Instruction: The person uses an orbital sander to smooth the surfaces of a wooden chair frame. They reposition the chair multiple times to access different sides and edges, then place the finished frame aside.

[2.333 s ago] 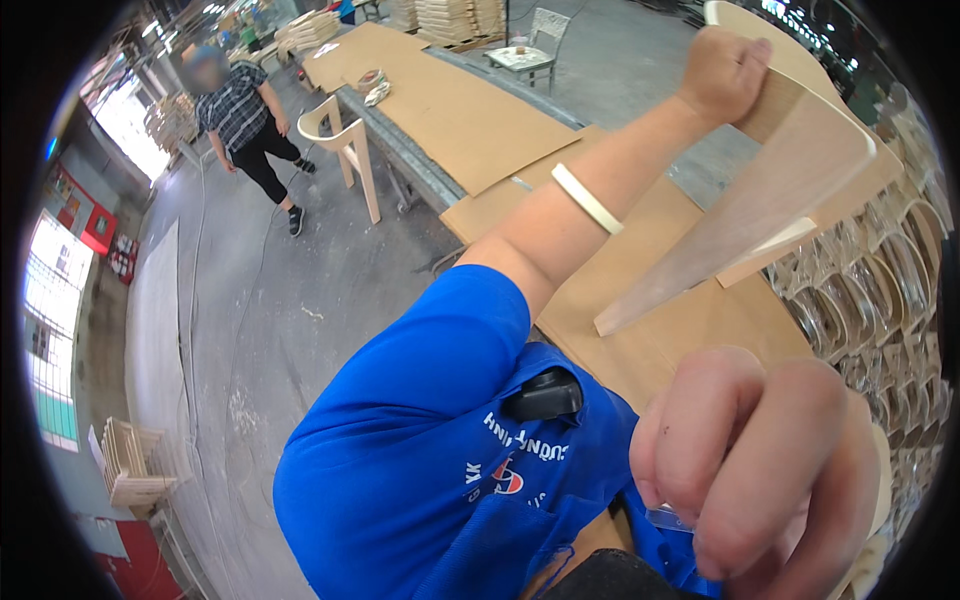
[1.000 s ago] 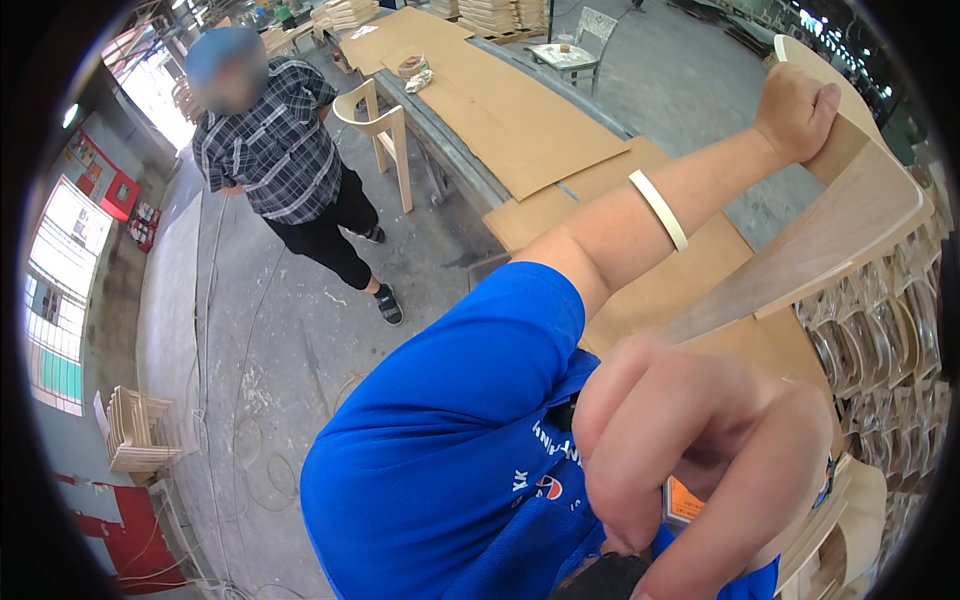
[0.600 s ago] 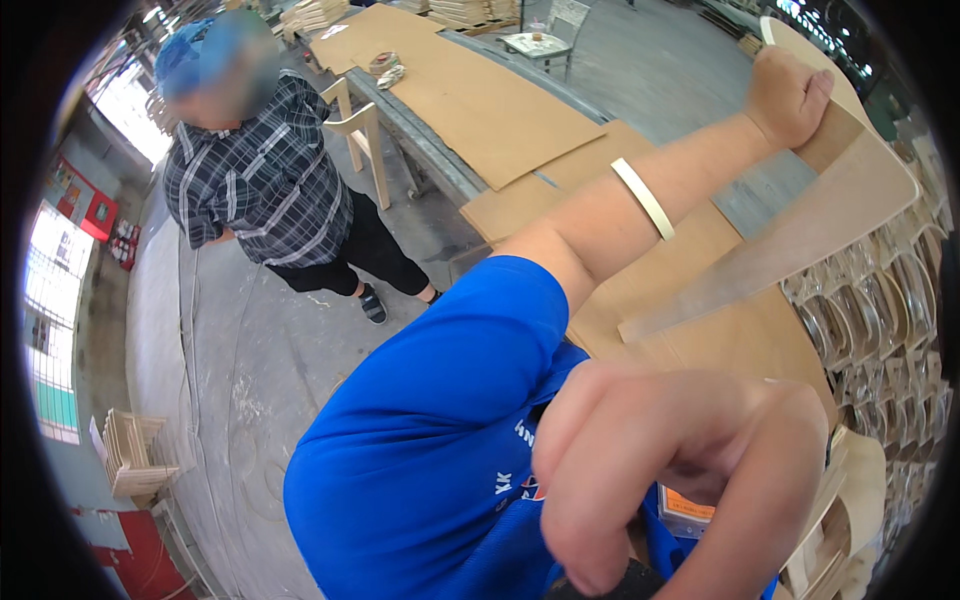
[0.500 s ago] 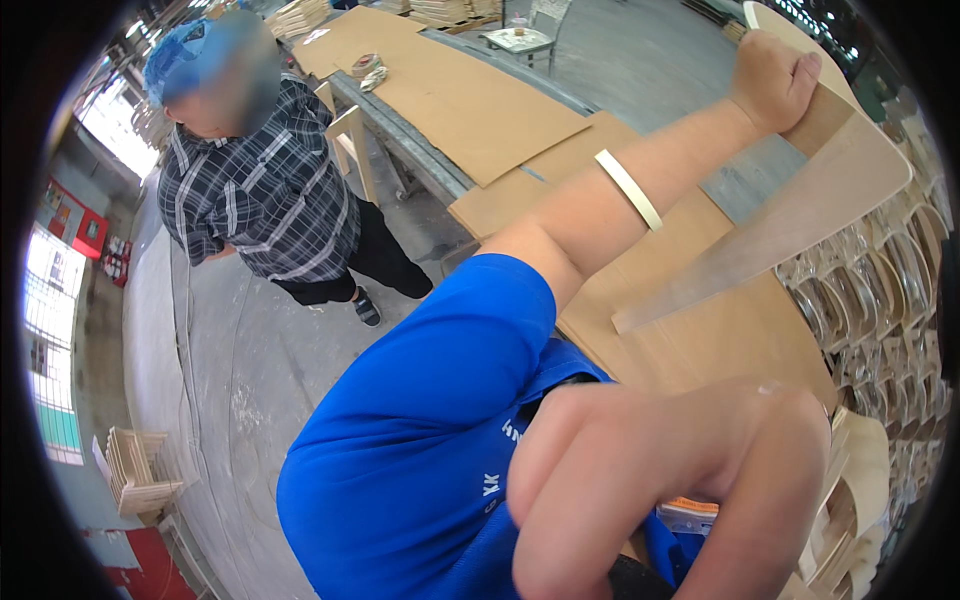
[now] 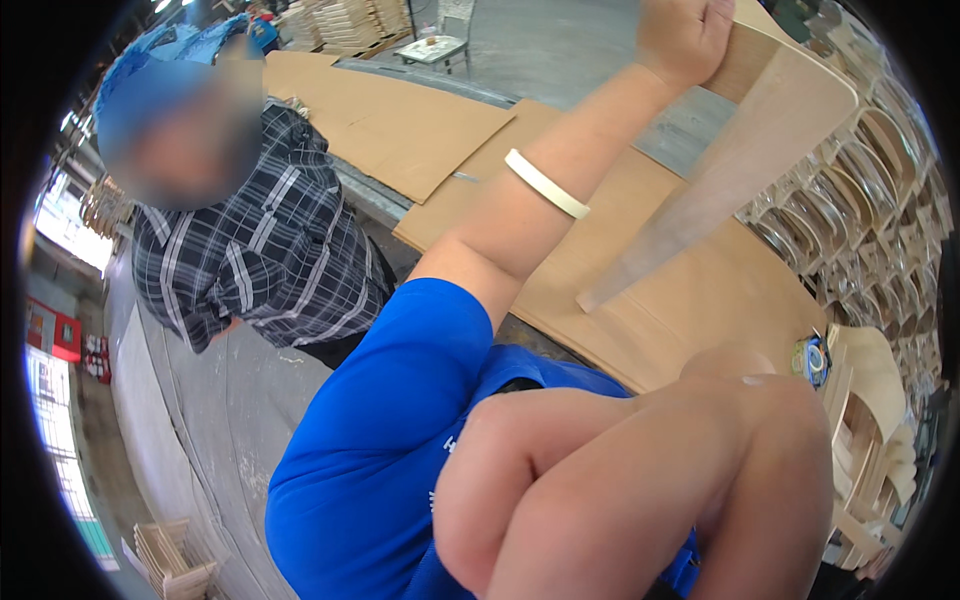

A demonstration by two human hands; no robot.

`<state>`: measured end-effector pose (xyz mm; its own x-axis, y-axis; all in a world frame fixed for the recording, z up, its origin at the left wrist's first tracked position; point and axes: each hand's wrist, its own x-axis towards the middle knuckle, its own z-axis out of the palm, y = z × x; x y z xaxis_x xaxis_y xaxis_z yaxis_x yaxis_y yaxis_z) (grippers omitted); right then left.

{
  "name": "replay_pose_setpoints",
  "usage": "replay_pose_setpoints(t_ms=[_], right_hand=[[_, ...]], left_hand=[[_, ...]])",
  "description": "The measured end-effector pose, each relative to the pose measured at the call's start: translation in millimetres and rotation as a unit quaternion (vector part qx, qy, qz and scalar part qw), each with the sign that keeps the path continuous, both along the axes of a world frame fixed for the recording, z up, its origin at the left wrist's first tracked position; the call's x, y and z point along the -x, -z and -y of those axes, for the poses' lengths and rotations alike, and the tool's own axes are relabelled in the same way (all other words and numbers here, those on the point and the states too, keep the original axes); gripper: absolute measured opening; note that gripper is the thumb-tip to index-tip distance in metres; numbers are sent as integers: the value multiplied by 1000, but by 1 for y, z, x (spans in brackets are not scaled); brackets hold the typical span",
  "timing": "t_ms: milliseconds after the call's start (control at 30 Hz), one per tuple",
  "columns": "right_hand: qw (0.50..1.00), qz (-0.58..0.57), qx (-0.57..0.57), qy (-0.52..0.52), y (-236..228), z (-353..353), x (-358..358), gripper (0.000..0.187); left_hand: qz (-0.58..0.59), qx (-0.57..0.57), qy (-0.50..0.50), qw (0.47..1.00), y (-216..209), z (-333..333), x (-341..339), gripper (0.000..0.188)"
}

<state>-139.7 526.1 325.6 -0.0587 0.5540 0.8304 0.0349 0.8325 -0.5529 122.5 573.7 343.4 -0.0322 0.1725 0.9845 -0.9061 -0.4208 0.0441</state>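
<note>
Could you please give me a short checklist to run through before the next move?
1. Left hand closed on the upper edge of the wooden chair part: ok.
2. Narrow leg tip bearing firmly on the brown board: cannot tell; it appears to meet it.
3. Right hand free: cannot tell; its curled fingers hide what they may hold.
4. Elbow room on the left: not ok; a person in a checked shirt stands close beside the blue sleeve.
5. Pale armband apart from the chair part: ok.
</note>
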Motion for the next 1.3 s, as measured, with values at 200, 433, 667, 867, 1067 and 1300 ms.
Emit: replay_pose_setpoints(t_ms=[200, 433, 667, 867, 1067, 1300], right_hand=[[995, 42, 25, 91, -16, -26, -10, 41], [756, 194, -154, 606, -6, 2, -48, 48], [556, -26, -124, 821, 32, 15, -101, 69], [578, -117, -56, 805, 53, 14, -127, 72], [513, -112, -55, 849, 53, 19, -126, 73], [494, -84, -54, 864, 52, 18, -124, 68]], left_hand=[[-19, -8, -13, 1000, -1, -41, 3, 36], [6, -37, 58, 998, -5, -74, 15, 34], [-33, -76, 51, 995, -4, -83, 12, 32], [5, -104, 53, 993, -6, -77, 23, 29], [30, -130, 79, 988, -6, -76, 36, 18], [20, -133, 69, 989, 2, -81, 42, 29]])
